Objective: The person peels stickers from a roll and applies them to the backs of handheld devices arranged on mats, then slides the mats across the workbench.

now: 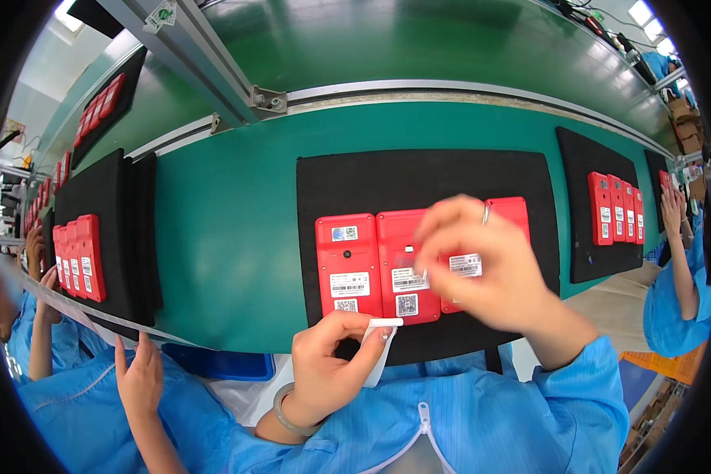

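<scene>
Three red handheld devices lie side by side, backs up, on a black foam mat: the left device (347, 267), the middle device (407, 296) and the right device (507, 210). White printed labels with codes cover their backs. My left hand (328, 359), with a bangle at the wrist, is closed on a folded white paper strip (377, 351) just below the middle device. My right hand (482, 265), blurred by motion, is over the middle and right devices and partly hides them. Its thumb and forefinger are pinched around something small that I cannot make out.
The foam mat (426, 174) rests on a green bench (221, 229). More red devices sit on the left mat (107, 186) and right mat (600, 150). A metal post (197, 59) rises at the back. Co-workers' hands are at the left (140, 375) and right (671, 209).
</scene>
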Tool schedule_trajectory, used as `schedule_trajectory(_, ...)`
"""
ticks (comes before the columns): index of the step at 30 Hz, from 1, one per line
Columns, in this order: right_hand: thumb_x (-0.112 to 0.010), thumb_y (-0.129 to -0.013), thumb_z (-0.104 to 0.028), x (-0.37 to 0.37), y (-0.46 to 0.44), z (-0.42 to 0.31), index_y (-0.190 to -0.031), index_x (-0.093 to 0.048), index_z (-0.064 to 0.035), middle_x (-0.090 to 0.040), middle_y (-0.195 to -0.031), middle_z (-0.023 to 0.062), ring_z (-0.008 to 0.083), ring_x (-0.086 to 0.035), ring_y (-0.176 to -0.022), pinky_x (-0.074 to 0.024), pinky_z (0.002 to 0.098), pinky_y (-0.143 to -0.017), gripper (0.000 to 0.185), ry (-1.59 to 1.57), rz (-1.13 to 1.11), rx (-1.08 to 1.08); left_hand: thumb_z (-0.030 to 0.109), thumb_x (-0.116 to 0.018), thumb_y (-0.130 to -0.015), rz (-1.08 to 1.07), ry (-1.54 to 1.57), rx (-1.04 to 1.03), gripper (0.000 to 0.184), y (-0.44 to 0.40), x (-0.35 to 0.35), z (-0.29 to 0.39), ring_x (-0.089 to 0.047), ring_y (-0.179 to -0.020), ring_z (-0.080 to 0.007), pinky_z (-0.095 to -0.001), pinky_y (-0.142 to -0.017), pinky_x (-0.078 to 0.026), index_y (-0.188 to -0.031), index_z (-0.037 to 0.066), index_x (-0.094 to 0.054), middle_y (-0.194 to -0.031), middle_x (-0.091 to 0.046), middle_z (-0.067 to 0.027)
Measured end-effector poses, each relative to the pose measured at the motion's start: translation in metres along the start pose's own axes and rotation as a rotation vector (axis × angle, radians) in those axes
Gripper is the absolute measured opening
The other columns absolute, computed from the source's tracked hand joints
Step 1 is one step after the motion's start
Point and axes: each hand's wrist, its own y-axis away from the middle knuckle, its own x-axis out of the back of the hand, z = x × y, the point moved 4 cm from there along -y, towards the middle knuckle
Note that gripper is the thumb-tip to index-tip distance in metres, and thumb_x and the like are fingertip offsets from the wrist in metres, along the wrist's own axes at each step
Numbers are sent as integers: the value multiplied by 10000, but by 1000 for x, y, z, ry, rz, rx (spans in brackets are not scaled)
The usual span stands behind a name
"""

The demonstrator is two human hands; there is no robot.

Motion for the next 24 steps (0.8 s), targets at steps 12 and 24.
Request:
schedule_trajectory(12, -640, -821, -36, 3, -26, 47, -840, -675, 28, -644, -1021, 129, 222, -604, -909, -479, 332, -794, 76, 144, -176, -358, -23, -690, -801, 5, -75, -112, 122, -6, -1, -1, -653, -653, -115, -212, -568, -509, -911, -38, -641, -752, -667, -89)
schedule_trajectory(24, -643, -816, -34, 1, -30, 44, -820, -665, 23, -646, -985, 124, 232, -608, -893, -479, 342, -786, 60, 218, -159, -357, -20, -690, -802, 1, -114, -77, 117, -7, 0, 3, -652, -649, -117, -219, -572, -511, -911, -30, -650, -761, -667, -92)
